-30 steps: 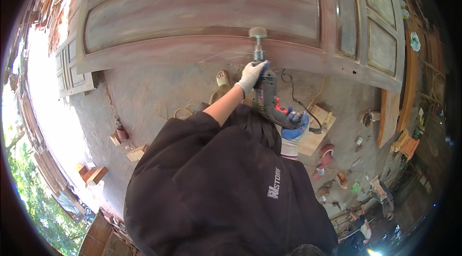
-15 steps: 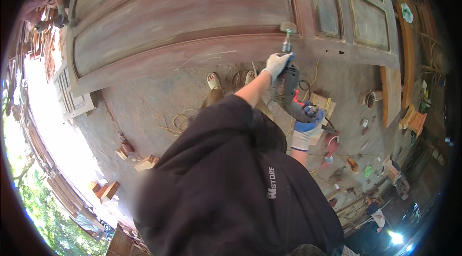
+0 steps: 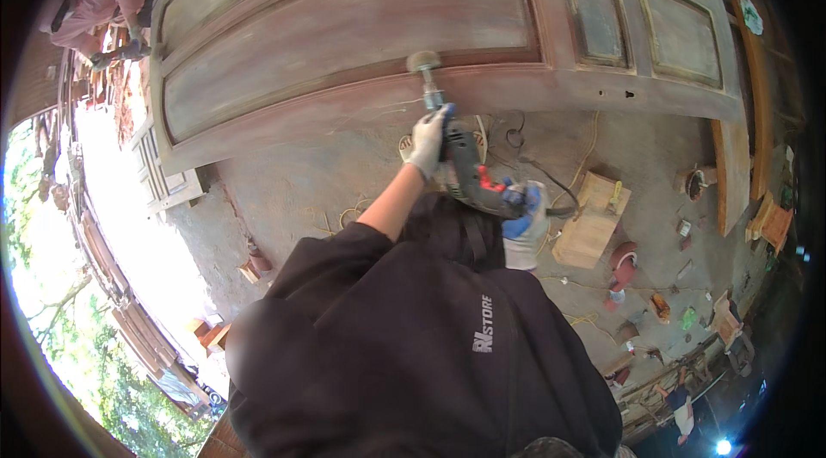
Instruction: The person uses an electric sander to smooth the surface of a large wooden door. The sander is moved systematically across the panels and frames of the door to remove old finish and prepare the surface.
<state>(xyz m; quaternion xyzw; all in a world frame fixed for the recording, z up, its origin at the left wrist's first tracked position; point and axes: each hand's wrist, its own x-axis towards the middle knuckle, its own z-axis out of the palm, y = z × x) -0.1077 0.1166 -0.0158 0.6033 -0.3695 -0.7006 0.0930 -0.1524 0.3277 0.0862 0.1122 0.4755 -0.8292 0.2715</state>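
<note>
I hold a dark power drill (image 3: 465, 167) with red parts near its rear handle. My left hand (image 3: 426, 145), in a pale glove, is closed round its front, just behind the chuck (image 3: 431, 98). My right hand (image 3: 527, 224), in a white and blue glove, is closed on the rear handle, its fingers partly hidden. A round, pale sanding or brush wheel (image 3: 422, 61) on the drill's shaft rests at the moulding by the lower edge of the long panel. The panelled wooden door (image 3: 344, 23) lies across the far side, its reddish-brown surface patchy with pale dust.
A dark cord (image 3: 564, 191) curves from the drill's rear. Wooden blocks (image 3: 592, 221), a red-brown tool (image 3: 624, 264) and loose yellow cords lie on the floor (image 3: 284, 174). Long planks (image 3: 731, 174) stand to the right. Another person (image 3: 103, 6) bends at the door's far left end.
Both my hands and the drill have moved left along the door's lower moulding, taking the wheel from near the panel's right corner toward its middle. The whole view has shifted slightly.
</note>
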